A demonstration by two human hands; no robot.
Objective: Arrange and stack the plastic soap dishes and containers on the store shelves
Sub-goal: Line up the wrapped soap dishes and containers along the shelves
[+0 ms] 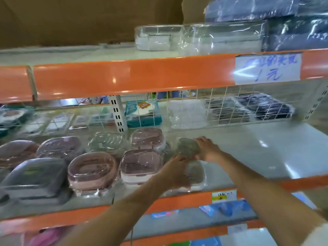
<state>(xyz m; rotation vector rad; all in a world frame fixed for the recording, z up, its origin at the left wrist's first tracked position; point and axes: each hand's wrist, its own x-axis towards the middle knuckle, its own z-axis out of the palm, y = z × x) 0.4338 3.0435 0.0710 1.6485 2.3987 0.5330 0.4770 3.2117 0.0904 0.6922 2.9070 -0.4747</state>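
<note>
Head view is taking in the middle shelf (266, 150) with its orange edge, pink soap dishes (92, 170) sitting wrapped along its left part; both arms are reaching in, and the right hand (207, 149) is curling its fingers round a grey-green soap dish (188, 148), tilted up above another grey dish (195, 172) that the left hand (175, 172) is gripping at the shelf's front

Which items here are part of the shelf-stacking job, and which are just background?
In the job:
- grey soap dish, held by both hands: left hand, right hand
- wrapped grey dish under it
- pink soap dishes
- clear dish

Background:
- handwritten price sign
- wire divider
- teal box
- wrapped packs on the upper shelf
</note>
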